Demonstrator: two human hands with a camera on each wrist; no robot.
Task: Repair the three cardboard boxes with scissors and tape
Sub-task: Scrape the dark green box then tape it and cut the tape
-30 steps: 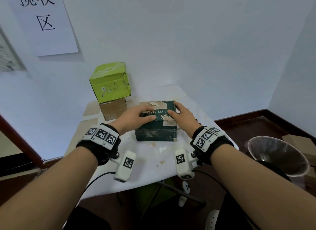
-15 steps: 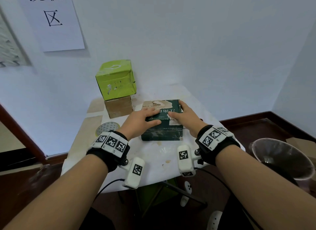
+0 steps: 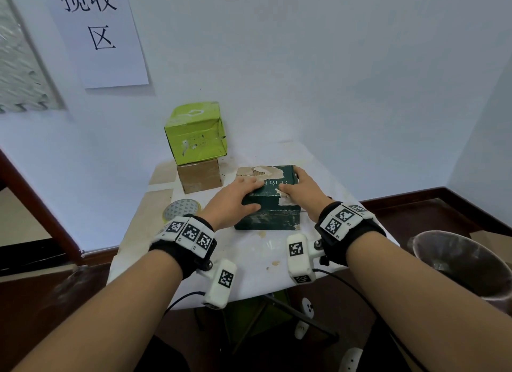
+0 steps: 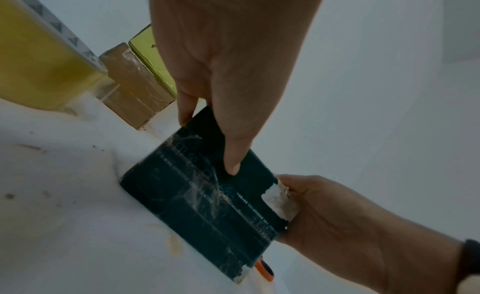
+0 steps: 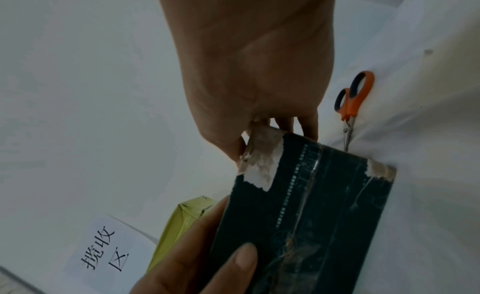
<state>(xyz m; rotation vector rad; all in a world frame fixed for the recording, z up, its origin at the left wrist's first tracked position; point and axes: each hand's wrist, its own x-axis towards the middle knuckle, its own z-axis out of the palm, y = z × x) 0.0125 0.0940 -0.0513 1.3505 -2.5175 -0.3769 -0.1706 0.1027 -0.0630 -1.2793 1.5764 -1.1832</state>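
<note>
A dark green box [image 3: 273, 218] with torn, peeled patches lies flat on the white-covered table [image 3: 257, 255]; clear tape runs along its near face [image 4: 207, 196]. My left hand [image 3: 241, 196] lies over its left half, fingers on top and thumb on the near face [image 4: 231, 163]. My right hand [image 3: 297, 187] grips the right end at the torn corner [image 5: 259, 161]. A lime green box [image 3: 195, 135] sits stacked on a small brown box [image 3: 199, 175] at the back left. The tape roll [image 3: 181, 209] lies left of my left hand. Orange-handled scissors [image 5: 353, 101] lie just right of the dark box.
A white wall with a paper sign [image 3: 97, 31] stands behind the table. A lined waste bin [image 3: 457, 258] stands on the floor to the right. Under the table are a folding frame and a power strip [image 3: 306, 310].
Both hands have stayed on the dark green box, which has hardly moved. The head view has swung left, bringing the tape roll into sight.
</note>
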